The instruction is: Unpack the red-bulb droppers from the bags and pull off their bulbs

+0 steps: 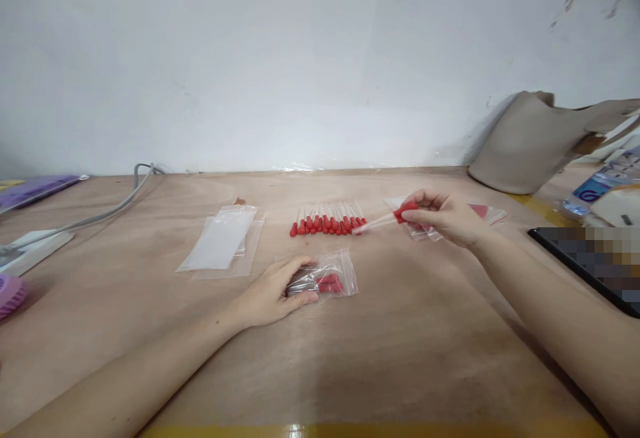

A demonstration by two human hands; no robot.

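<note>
Pinched at their red bulbs, a couple of thin clear droppers (385,220) are in my right hand (443,215); their tips point left, and how many there are is hard to tell. Low over the table, my left hand (275,291) grips a clear zip bag (350,278) between thumb and fingers. Red bulbs (330,283) show inside that bag. Behind it lies a row of several red-bulbed droppers (327,225), bulbs toward me and thin stems toward the wall. More bags with red bulbs (480,211) lie partly hidden under my right hand.
Flat clear bags (220,241) are stacked left of the row. A grey cable (117,210) runs along the left side. At right are a dark phone-like device (575,258), a beige bag (520,141) and a bottle (600,185). A white wall (300,58) closes the back.
</note>
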